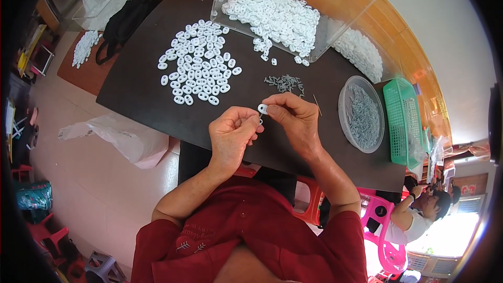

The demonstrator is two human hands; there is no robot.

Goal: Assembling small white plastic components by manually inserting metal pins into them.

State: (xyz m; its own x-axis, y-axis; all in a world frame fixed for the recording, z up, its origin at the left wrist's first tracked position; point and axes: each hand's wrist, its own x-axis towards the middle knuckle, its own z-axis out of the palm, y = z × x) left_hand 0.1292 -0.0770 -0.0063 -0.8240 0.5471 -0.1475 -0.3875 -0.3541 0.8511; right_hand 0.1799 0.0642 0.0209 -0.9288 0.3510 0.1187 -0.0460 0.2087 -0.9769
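Observation:
Above the table's near edge, my two hands meet in a pinch. My right hand (294, 119) holds a small white plastic piece with a hole (262, 108) between thumb and forefinger. My left hand (233, 132) is closed right beside it, and a thin dark bit and a speck of white show at its fingertips; the fingers hide most of what they grip. Just beyond my hands lies a small pile of grey screws (285, 84). Many white oval two-hole pieces (201, 68) are spread flat on the dark table (141, 89), to the left.
A clear plastic bin (220, 15) of white pieces lies tipped at the far side. Right of my hands are a round tub (343, 120) of grey screws, a green basket (395, 120) and a thin stick (317, 104). A person (414, 222) sits at the right by a pink chair (385, 212).

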